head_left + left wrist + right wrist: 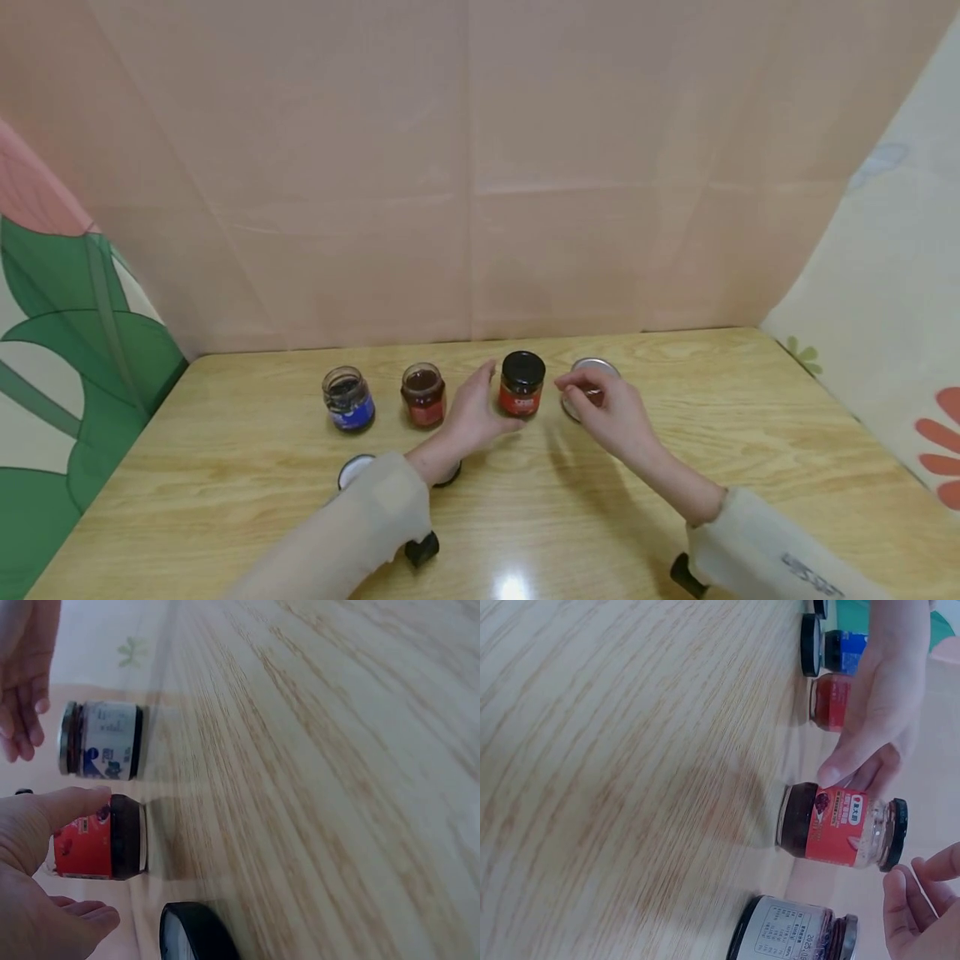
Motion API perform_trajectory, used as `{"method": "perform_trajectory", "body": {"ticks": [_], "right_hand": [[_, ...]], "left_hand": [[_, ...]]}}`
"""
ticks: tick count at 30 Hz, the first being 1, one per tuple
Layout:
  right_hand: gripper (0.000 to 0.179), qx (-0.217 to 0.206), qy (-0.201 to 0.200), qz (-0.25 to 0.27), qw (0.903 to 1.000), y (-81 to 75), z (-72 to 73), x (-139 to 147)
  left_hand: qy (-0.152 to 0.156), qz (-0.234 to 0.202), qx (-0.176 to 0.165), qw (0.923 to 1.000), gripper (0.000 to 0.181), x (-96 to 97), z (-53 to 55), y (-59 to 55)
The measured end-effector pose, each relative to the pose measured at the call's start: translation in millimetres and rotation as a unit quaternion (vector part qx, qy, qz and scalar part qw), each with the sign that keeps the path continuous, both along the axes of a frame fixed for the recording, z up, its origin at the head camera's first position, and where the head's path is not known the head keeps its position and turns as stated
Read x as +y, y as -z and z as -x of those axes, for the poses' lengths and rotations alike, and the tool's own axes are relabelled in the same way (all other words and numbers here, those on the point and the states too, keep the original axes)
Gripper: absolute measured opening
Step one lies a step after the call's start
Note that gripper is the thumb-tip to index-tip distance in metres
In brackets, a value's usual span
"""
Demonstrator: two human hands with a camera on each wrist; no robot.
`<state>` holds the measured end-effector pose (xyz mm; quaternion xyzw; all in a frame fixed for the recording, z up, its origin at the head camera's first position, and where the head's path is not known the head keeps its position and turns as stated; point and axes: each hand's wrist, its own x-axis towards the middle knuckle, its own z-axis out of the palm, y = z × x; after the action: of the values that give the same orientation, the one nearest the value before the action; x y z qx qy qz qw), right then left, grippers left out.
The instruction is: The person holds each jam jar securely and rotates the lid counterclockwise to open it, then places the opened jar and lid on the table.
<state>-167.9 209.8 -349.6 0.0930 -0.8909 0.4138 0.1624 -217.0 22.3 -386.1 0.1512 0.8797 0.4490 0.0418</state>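
A closed jar with a black lid and red label (pixel 521 392) stands upright between the hands. My left hand (pixel 480 407) spreads around its left side, thumb and fingers apart. In the left wrist view, a gap shows between the lower fingers and this red-label jar (pixel 86 844). My right hand (pixel 611 408), fingers loosely bent and holding nothing, hovers to the right of the lid. In the right wrist view its fingertips (pixel 900 889) are close to the black lid (pixel 896 834). Partly hidden behind this hand is a silver-lidded jar (pixel 595 364) with a pale label.
Two lidless jars stand to the left: a blue-label jar (pixel 349 400) and a jar of dark red contents (pixel 423 396). An upturned lid (pixel 354 469) and another dark lid (pixel 450 477) lie partly behind the left forearm. The wooden table (pixel 750 400) meets a draped cloth at its back edge.
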Motion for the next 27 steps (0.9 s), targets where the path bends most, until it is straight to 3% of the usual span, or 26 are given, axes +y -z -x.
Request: {"method": "perform_trajectory", "body": {"ticks": [8,15,27], "right_hand": [[0.012,0.0,0.009,0.001,1.0,-0.9,-0.5,0],[0.012,0.001,0.005,0.0,1.0,-0.8,-1.1,-1],[0.013,0.008,-0.005,-0.003,1.0,-1.6,-1.4,-2]], "left_hand": [[0.008,-0.033,0.013,0.9993,0.084,4.6,5.5,7.0],[0.004,-0.035,-0.023,0.9991,0.082,8.2,8.9,10.7],[0.018,-0.032,-0.028,0.9989,0.076,13.4,17.5,11.7]]}}
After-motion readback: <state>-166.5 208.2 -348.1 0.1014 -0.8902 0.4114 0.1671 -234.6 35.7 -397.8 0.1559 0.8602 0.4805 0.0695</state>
